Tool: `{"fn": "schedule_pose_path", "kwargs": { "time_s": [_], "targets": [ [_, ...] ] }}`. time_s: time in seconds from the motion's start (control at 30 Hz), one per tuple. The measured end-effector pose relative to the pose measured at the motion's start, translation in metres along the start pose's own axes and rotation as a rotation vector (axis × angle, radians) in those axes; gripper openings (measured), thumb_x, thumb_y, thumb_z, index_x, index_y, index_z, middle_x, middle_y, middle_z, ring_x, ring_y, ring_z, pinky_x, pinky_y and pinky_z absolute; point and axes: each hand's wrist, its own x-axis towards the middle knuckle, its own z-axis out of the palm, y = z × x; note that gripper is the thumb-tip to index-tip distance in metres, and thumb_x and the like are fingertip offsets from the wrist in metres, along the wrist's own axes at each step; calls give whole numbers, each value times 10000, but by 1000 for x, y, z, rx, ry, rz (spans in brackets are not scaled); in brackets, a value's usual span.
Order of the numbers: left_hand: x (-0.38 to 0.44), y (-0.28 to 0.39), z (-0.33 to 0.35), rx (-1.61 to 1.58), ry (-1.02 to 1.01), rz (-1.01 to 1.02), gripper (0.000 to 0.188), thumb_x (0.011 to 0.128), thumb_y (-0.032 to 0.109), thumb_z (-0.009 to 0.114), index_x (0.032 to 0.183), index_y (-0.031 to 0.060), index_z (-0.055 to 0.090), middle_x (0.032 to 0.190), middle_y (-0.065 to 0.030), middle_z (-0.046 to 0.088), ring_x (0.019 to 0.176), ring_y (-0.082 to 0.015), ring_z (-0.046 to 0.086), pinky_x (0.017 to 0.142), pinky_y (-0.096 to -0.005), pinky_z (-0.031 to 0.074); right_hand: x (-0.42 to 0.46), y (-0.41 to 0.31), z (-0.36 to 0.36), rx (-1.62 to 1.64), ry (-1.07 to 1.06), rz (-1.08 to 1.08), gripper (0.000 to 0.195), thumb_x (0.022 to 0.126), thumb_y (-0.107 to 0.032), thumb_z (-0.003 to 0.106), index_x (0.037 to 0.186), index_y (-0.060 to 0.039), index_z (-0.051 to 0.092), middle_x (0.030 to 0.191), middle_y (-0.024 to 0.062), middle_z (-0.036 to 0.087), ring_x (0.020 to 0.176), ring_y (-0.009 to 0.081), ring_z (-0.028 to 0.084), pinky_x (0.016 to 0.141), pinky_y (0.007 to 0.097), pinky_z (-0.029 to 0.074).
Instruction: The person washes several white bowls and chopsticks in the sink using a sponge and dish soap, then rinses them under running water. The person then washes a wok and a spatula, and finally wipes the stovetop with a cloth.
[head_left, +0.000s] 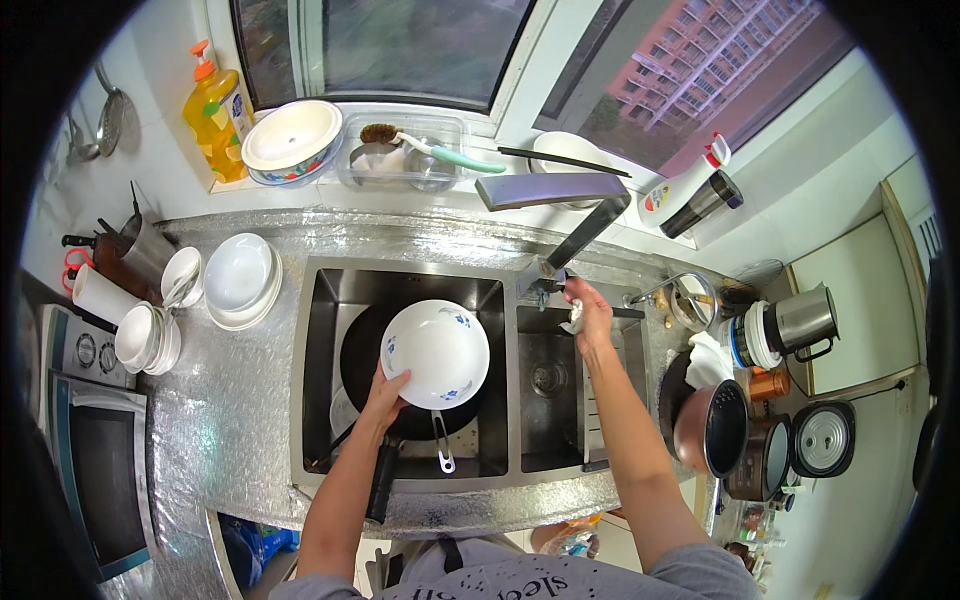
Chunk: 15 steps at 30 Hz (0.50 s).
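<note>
My left hand (388, 396) grips the near left rim of a white dish with blue flowers (435, 352), thumb on its inner face. The dish is over the left sink basin (330, 292), above a black wok (361, 330) whose handle points towards me. Out from under the dish comes a metal utensil handle (443, 446). My right hand (595, 319) holds a crumpled white cloth or paper (574, 319) in its lower fingers. Its upper fingers reach the base of the square faucet (589, 232), at the lever. No water stream is visible from the spout.
Stacked white bowls (240, 274) and smaller bowls (142, 341) stand on the foil-covered counter at left, near a toaster oven (105, 465). A yellow soap bottle (214, 124) and plastic tub (360, 169) line the windowsill. At right sits a rice-cooker pot (709, 431).
</note>
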Motion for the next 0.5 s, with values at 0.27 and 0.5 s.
{"fn": "schedule_pose_path", "kwargs": {
  "time_s": [0.27,0.5],
  "targets": [
    [9,1,-2,-86,30,-38,650,791,36,593,1349,145,278,1240,-109,467,1106,-272,506,836,-435,498,5,-1,-10,-23,-41,51,271,863,-204,599,1063,-22,597,993,95,653,715,121,604,538,216,466],
    [20,1,-2,-106,3,8,626,803,41,592,1342,118,283,1234,-119,473,1101,-272,511,837,-433,501,3,-6,-8,-35,-51,75,244,871,-151,585,1063,-2,594,994,113,651,720,131,592,675,246,488]
  ]
}}
